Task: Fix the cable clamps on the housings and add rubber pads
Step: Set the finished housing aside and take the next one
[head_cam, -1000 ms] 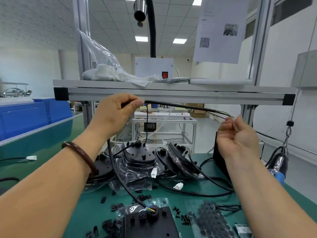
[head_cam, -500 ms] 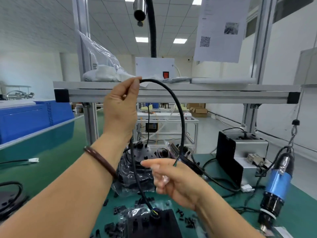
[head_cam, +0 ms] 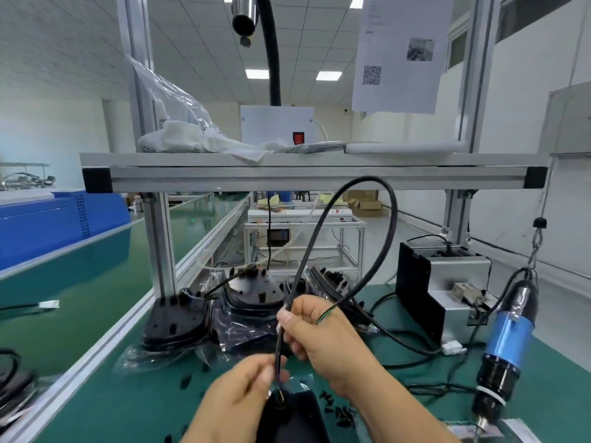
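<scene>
where the black cable (head_cam: 388,219) ran down into the dark housing (head_cam: 292,420) at the bottom edge of the view, both hands had closed on it, one above the other. the left hand (head_cam: 236,401) pinched the cable low, just above the housing, probably to steady the end where it entered the part. the right hand (head_cam: 323,334) gripped it a little higher, thumb and fingers wrapped round, and also seemed to hold the cable's far end, where thin coloured wires showed near the knuckles. that would explain the tall loop arching up in front of the shelf rail (head_cam: 319,182) and back down into the same hand — the slack was gathered clear of the bench so it would not drag through the parts.

the housing sat on the green bench top (head_cam: 96,314), close to the person, likely so the clamp point was within easy reach. small black clips (head_cam: 339,410) lay scattered just to its right, near enough to pick up one-handed; whether any was already fitted could not be told, since the hands and blur hid that spot. more dark housings in clear bags (head_cam: 249,302) waited further back by the frame post. a blue screwdriver (head_cam: 508,340) hung at the right on its chain — untouched, near the work for the fastening step, i would judge.
</scene>
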Motion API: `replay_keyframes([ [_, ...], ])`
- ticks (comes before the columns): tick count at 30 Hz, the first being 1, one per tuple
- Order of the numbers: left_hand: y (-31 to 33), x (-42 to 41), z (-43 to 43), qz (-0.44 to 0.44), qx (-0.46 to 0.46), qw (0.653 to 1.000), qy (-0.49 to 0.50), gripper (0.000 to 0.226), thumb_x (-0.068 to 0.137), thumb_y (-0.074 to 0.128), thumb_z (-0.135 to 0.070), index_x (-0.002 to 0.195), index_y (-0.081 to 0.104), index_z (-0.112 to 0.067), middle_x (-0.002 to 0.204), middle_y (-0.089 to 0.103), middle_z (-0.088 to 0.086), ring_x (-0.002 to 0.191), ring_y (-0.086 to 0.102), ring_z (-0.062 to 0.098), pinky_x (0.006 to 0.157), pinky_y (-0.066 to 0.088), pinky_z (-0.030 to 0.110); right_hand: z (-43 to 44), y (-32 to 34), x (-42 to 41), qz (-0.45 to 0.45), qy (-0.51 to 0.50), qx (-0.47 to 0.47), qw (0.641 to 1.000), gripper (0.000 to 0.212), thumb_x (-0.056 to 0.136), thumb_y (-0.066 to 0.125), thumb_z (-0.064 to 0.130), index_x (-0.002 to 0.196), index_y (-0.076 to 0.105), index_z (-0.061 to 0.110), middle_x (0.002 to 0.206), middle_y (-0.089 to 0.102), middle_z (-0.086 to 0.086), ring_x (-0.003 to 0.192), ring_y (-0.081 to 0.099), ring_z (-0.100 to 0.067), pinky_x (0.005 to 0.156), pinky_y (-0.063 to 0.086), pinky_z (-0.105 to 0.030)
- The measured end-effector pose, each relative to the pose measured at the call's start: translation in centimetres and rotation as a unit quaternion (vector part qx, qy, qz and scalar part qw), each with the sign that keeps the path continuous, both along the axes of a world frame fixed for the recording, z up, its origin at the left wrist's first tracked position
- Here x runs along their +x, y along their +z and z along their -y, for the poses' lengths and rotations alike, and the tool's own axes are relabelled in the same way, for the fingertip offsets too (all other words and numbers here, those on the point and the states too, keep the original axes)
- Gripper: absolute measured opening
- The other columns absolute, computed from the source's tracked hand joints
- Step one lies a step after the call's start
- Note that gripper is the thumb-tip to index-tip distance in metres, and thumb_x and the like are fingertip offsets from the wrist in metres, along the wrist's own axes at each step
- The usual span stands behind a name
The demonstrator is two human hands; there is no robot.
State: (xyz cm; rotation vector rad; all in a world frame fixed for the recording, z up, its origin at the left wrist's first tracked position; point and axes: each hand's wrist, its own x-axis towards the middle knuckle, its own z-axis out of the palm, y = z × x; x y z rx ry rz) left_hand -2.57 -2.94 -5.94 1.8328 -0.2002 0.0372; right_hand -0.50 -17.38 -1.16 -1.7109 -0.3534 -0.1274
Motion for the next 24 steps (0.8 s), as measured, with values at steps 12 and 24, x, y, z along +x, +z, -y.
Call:
replay_keyframes([
  [12,1.1,-0.8,-0.6,0.095,0.152,0.984,0.004,0.029,0.078,0.074,-0.036,0.051,0.065,-0.042,0.045,0.049,-0.012,0.044,0.040,-0.001,0.050,0.033,0.009,0.5,0.1,-0.6,-0.018,0.054,-0.087,0.995,0.015,0.088,0.066,0.025,0.074,0.063,0.022,0.063,0.060,0.006,0.053,0.048,-0.005,0.054,0.041,-0.016],
  [24,3.1,-0.6,-1.3,0.004,0.153,0.985,-0.085,0.009,0.079,0.074,-0.034,0.087,0.073,-0.039,0.072,0.066,-0.016,0.070,0.058,-0.006,0.073,0.049,0.014,1.4,1.2,-0.6,-0.023,0.042,-0.171,0.984,0.016,0.085,0.067,0.030,0.075,0.068,0.018,0.061,0.064,0.005,0.050,0.050,-0.001,0.053,0.040,-0.016],
])
